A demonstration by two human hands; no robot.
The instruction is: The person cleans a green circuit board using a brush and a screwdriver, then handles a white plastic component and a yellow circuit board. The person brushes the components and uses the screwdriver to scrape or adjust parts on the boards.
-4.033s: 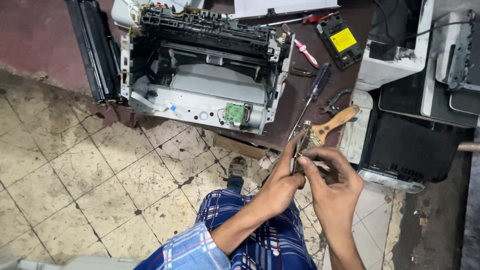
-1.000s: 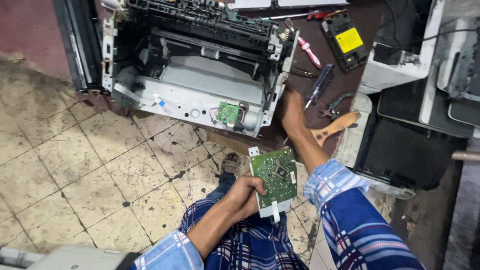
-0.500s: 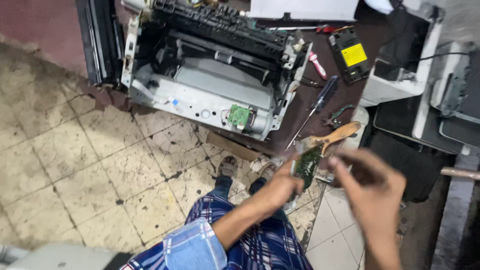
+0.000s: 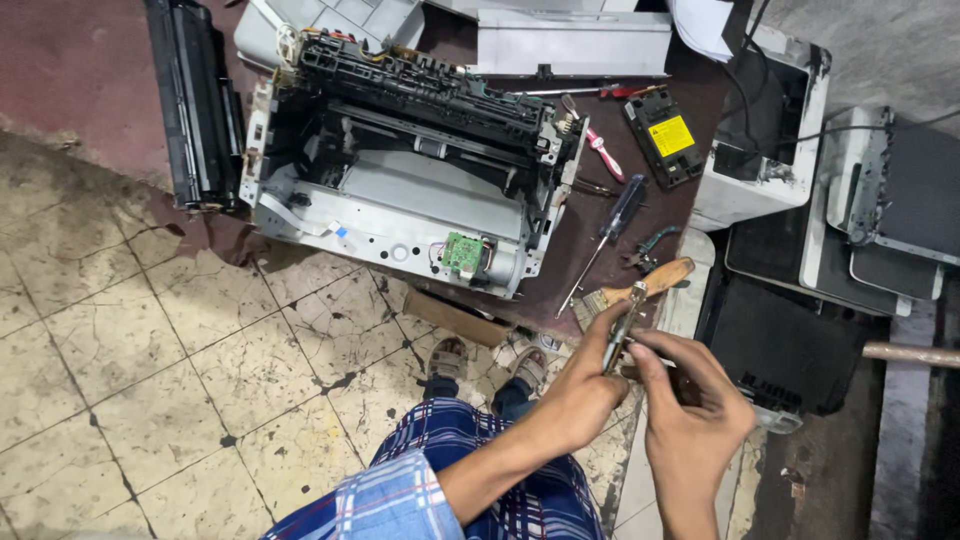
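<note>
Board's been turned edge-on and lifted up between both hands since a second ago.
Left hand pinches circuit board at its edge; right hand fingers curl closed on its near end, right of the printer, above the brush.

A repair workshop: a gutted printer, screwdrivers and stacked printers (on cracked tiles).

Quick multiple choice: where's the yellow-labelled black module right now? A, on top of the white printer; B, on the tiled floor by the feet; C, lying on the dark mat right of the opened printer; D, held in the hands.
C: the yellow-labelled module lies on the dark mat just right of the opened printer, well away from both hands.
</note>
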